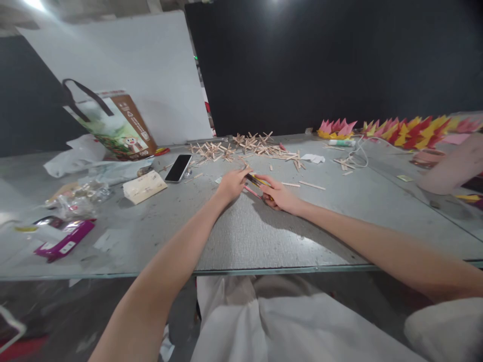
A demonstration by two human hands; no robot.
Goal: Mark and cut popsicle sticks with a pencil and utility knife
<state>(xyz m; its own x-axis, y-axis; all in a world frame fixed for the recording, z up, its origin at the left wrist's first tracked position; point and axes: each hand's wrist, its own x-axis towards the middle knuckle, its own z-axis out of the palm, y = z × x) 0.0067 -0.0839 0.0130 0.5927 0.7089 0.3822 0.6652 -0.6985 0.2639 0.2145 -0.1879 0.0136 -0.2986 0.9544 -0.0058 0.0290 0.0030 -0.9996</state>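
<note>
My left hand and my right hand meet at the middle of the grey table. Between them they hold a small dark tool with yellow and pink parts, possibly scissors or pliers; its exact kind is too small to tell. The left fingers pinch its far end, and the right hand is closed round its handles. Just beyond the hands lie loose wooden sticks and a heap of small stick crosses.
A phone and a pale block lie left of the hands. A paper bag, plastic wrappers and a magenta packet sit far left. Folded paper shapes, a glue tube and another person's arm are at the right.
</note>
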